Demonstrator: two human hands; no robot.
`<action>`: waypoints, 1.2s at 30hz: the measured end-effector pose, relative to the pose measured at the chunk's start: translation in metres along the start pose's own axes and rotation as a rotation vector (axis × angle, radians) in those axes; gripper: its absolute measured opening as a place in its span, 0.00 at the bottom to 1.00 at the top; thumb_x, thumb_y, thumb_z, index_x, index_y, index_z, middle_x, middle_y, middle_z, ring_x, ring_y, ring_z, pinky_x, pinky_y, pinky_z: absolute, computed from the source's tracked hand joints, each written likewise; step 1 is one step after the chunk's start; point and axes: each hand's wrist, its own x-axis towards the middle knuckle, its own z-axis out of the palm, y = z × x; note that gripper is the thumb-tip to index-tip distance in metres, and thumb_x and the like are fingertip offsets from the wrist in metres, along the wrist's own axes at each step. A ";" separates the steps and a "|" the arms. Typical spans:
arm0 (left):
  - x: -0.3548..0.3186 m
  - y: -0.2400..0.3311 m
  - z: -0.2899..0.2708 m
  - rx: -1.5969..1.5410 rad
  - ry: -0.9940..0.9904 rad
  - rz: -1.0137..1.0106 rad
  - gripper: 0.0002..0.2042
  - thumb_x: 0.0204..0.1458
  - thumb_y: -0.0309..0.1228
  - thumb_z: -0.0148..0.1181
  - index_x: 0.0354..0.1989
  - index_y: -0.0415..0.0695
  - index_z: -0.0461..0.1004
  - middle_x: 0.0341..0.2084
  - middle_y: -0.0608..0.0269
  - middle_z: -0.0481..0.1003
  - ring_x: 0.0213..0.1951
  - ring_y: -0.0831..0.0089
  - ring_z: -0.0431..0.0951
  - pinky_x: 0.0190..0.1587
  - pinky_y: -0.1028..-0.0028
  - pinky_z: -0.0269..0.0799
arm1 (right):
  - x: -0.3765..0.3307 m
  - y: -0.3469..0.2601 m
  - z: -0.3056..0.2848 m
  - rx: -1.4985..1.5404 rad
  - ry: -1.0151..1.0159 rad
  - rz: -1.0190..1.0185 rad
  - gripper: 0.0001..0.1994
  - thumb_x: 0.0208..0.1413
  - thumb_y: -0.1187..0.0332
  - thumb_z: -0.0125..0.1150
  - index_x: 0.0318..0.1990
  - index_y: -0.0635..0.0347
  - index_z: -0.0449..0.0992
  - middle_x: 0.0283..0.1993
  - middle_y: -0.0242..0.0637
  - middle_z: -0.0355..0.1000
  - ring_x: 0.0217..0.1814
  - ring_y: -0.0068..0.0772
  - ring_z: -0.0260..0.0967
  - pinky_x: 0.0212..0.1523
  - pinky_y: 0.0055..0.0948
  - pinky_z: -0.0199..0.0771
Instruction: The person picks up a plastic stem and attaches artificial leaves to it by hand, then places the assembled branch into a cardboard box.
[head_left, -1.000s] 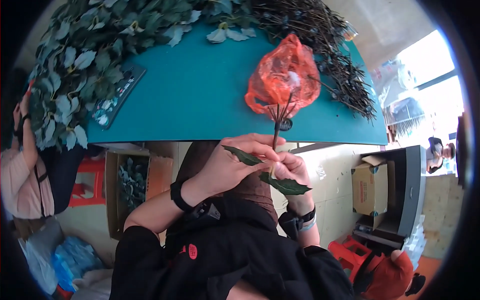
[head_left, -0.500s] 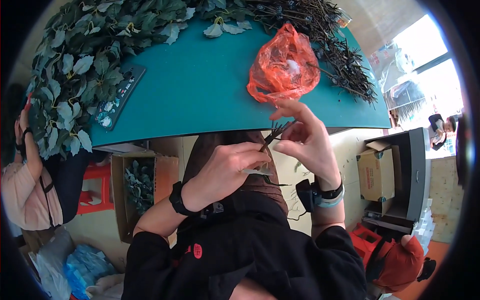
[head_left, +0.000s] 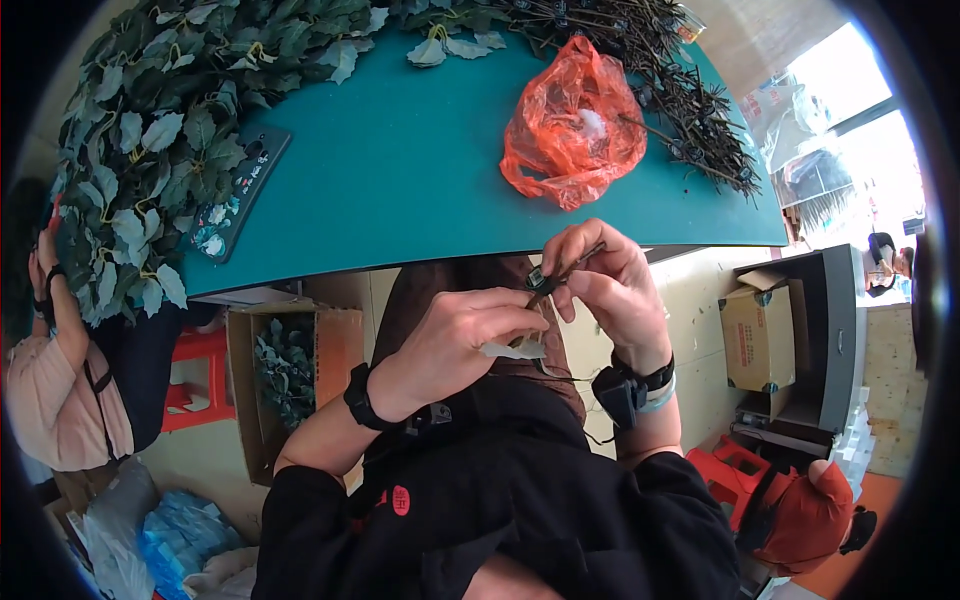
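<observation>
Brown and thin, the stem [head_left: 553, 281] sits between both hands, just this side of the green table [head_left: 400, 180], its long axis slanting from near left to far right. The left hand [head_left: 450, 340] pinches the near end, beside a pale leaf [head_left: 515, 350]; the right hand's [head_left: 620, 290] fingertips grasp it farther along. Beyond lies a red bag [head_left: 560, 125].

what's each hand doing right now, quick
Left hand: closed, holding a leafy stem.
Right hand: fingers closed around the stem's dark twig end.
</observation>
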 end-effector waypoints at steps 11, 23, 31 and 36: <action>-0.001 -0.003 0.007 -0.140 -0.032 0.009 0.08 0.42 0.17 0.58 0.32 0.40 0.78 0.28 0.60 0.77 0.30 0.69 0.79 0.32 0.76 0.74 | -0.002 0.009 -0.004 0.231 -0.008 0.075 0.03 0.49 0.78 0.53 0.32 0.66 0.68 0.29 0.43 0.68 0.16 0.22 0.64 0.14 0.14 0.63; 0.005 -0.010 -0.001 -0.380 0.176 -0.154 0.03 0.49 0.20 0.59 0.31 0.38 0.77 0.35 0.60 0.77 0.33 0.75 0.77 0.31 0.77 0.72 | -0.006 -0.045 -0.024 -0.380 0.130 -0.054 0.02 0.49 0.80 0.55 0.29 0.67 0.68 0.28 0.38 0.68 0.19 0.17 0.64 0.16 0.16 0.63; 0.041 -0.036 -0.044 -0.766 0.658 -0.316 0.07 0.51 0.24 0.60 0.38 0.37 0.76 0.29 0.61 0.77 0.29 0.80 0.75 0.28 0.82 0.69 | 0.066 -0.117 -0.103 -1.218 0.245 0.069 0.03 0.49 0.76 0.56 0.27 0.64 0.69 0.22 0.29 0.67 0.20 0.15 0.62 0.20 0.17 0.63; 0.049 -0.056 -0.049 -0.849 0.665 -0.381 0.08 0.51 0.24 0.61 0.39 0.38 0.75 0.29 0.61 0.78 0.29 0.80 0.75 0.27 0.83 0.68 | 0.117 -0.100 -0.119 -1.359 0.106 0.113 0.06 0.47 0.75 0.58 0.25 0.66 0.69 0.18 0.28 0.65 0.20 0.17 0.64 0.20 0.20 0.64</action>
